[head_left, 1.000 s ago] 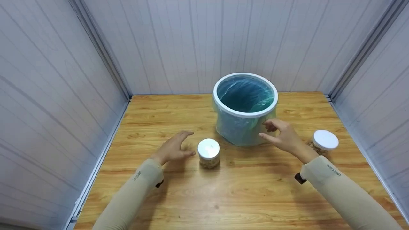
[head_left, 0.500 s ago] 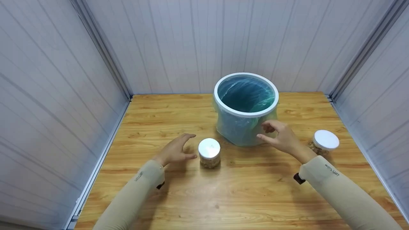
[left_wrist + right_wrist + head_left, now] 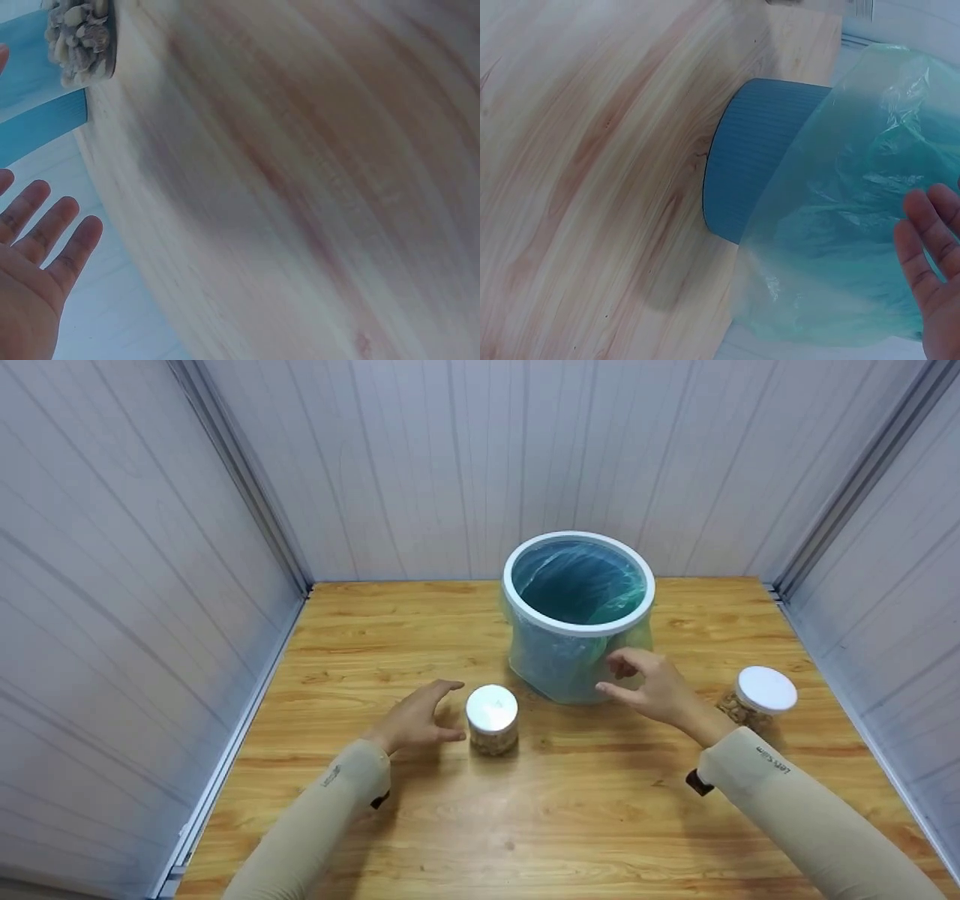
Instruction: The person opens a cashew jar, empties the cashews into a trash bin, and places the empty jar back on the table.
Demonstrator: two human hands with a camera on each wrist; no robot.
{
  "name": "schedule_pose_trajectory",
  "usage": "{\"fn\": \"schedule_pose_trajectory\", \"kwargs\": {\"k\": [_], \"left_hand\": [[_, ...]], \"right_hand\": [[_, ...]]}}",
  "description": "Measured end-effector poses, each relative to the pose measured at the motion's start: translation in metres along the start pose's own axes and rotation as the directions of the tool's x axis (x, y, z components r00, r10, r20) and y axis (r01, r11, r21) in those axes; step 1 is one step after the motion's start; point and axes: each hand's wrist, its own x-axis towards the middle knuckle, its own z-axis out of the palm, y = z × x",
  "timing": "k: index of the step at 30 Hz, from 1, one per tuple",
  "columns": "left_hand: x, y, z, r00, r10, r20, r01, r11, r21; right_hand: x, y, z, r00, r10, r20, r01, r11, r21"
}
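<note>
A clear jar with a white lid (image 3: 492,718) stands upright on the table, with lumpy tan pieces like nuts inside. Just left of it is my left hand (image 3: 412,721), fingers and thumb spread toward the jar with a small gap. The left wrist view shows the jar's contents (image 3: 79,41) at the top left and my extended fingers (image 3: 71,251). My right hand (image 3: 656,690) hovers in front of a blue bin (image 3: 555,664) lined with a thin green bag (image 3: 840,202). Its fingers are loosely bent and grasp nothing; whether they touch the bag cannot be told.
A second white-lidded jar (image 3: 763,691) of similar pieces stands to the right, beyond my right forearm. Pale panel walls (image 3: 405,472) enclose the wooden table (image 3: 375,622) at the back and both sides. The bin's white rim (image 3: 579,628) rises near the back wall.
My left hand has shifted slightly right and nearer, closer to the middle jar. The right hand has drifted a little left and down. The jars and bin stay put.
</note>
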Motion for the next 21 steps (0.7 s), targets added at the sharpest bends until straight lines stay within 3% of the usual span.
{"fn": "schedule_pose_trajectory", "kwargs": {"k": [8, 14, 21], "left_hand": [[-0.001, -0.002, 0.005, 1.0, -0.01, -0.007, 0.01, 1.0, -0.011], [0.0, -0.003, 0.012, 1.0, -0.007, -0.016, 0.006, 0.996, -0.089], [0.002, -0.004, 0.02, 1.0, -0.025, -0.005, 0.024, 0.99, -0.137]], "right_hand": [[0.001, -0.004, 0.001, 0.999, 0.018, 0.03, -0.018, 1.0, 0.017], [0.001, -0.002, 0.006, 0.999, -0.019, 0.03, 0.019, 1.0, 0.005], [0.001, -0.003, 0.011, 0.998, -0.004, 0.066, 0.003, 1.0, 0.019]]}}
